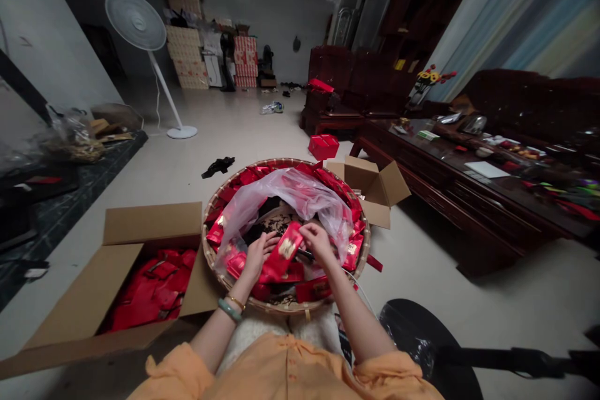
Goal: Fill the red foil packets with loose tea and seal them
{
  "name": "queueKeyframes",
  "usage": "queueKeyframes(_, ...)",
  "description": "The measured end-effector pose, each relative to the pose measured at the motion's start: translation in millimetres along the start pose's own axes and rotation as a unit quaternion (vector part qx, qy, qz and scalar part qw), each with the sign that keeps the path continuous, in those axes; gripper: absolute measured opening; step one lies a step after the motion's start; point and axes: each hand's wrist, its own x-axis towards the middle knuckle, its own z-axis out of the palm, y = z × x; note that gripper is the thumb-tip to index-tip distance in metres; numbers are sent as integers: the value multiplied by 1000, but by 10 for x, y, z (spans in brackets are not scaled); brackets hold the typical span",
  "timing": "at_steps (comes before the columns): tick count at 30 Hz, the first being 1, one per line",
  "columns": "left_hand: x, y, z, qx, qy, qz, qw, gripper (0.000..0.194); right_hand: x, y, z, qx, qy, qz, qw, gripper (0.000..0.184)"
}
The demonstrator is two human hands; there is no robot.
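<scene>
Handling of one red packet [285, 253] was under way above the wide woven basket [281, 309]. Right hand [319, 244]: grip pinched closed on the packet's upper end. Left hand [257, 256]: beside the packet's other edge, fingers loosely parted (whether they touched it, could not tell). Packet tilted, over the opened plastic bag [300, 184]; dark loose material [274, 220] showed within the bag.

Progress, by my judgement: somewhere mid-course. This packet was not yet set down. Many other packets [354, 253] ringed the bag inside the basket; a further heap [150, 294] lay in the cardboard box [152, 223] at left, so plenty seemed left. Which were finished and which were waiting, the view did not settle.
</scene>
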Motion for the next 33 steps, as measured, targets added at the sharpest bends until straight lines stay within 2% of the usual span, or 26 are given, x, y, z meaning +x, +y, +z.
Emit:
queueKeyframes(2, 74, -31, -119, -4, 44, 15, 999, 43, 83, -162, -71, 110, 100, -42, 988, 28)
queueKeyframes(4, 159, -70, -252, 44, 77, 36, 995, 43, 148, -381, -104, 188, 152, -87, 966, 26)
queueKeyframes(6, 239, -110, -372, 164, 107, 70, 978, 40, 185, -616, -96, 222, 121, -99, 962, 23)
queueKeyframes(7, 271, -125, -421, 256, 103, 97, 956, 37, 195, -721, -83, 219, 81, -97, 968, 24)
queueKeyframes(10, 315, -142, -521, 346, 86, 115, 927, 24, 211, -883, -46, 178, -30, -70, 981, 38)
queueKeyframes(13, 265, -128, -555, 409, 57, 113, 904, 19, 204, -713, -33, 77, -68, -23, 994, 41)
queueKeyframes(15, 190, -114, -547, 444, 35, 105, 889, 19, 151, -433, -16, -53, -85, 14, 995, 36)
queueKeyframes(16, 147, -108, -534, 463, 21, 102, 880, 22, 104, -266, 1, -148, -102, 33, 983, 33)
queueKeyframes(17, 102, -102, -517, 494, 1, 100, 864, 26, 42, -96, 25, -257, -130, 39, 957, 30)
queueKeyframes(18, 59, -97, -497, 525, -19, 99, 845, 31, -30, 68, 55, -365, -164, 22, 916, 28)
queueKeyframes(19, 20, -93, -477, 582, -48, 101, 806, 35, -105, 216, 86, -463, -195, 6, 864, 31)
queueKeyframes(21, -37, -91, -448, 648, -82, 103, 750, 39, -242, 438, 145, -612, -206, -12, 764, 52)
queueKeyframes(22, -52, -92, -444, 664, -89, 105, 735, 40, -291, 506, 164, -656, -196, -19, 729, 59)
queueKeyframes(23, -57, -96, -447, 664, -89, 106, 735, 40, -321, 547, 172, -679, -186, -26, 709, 60)
queueKeyframes(24, -53, -102, -457, 662, -88, 108, 736, 41, -331, 564, 171, -685, -176, -33, 706, 57)
queueKeyframes(26, -20, -117, -485, 644, -78, 116, 752, 41, -301, 556, 143, -650, -168, -49, 740, 40)
queueKeyframes(27, 4, -125, -496, 615, -67, 120, 777, 39, -270, 547, 125, -615, -163, -59, 770, 31)
queueKeyframes(29, 53, -137, -497, 509, -36, 133, 849, 34, -207, 552, 100, -519, -146, -74, 839, 19)
queueKeyframes(31, 86, -137, -458, 380, -6, 159, 911, 34, -171, 608, 103, -406, -133, -65, 902, 21)
queueKeyframes(33, 88, -118, -393, 300, 7, 195, 934, 39, -177, 694, 130, -305, -149, -39, 940, 27)
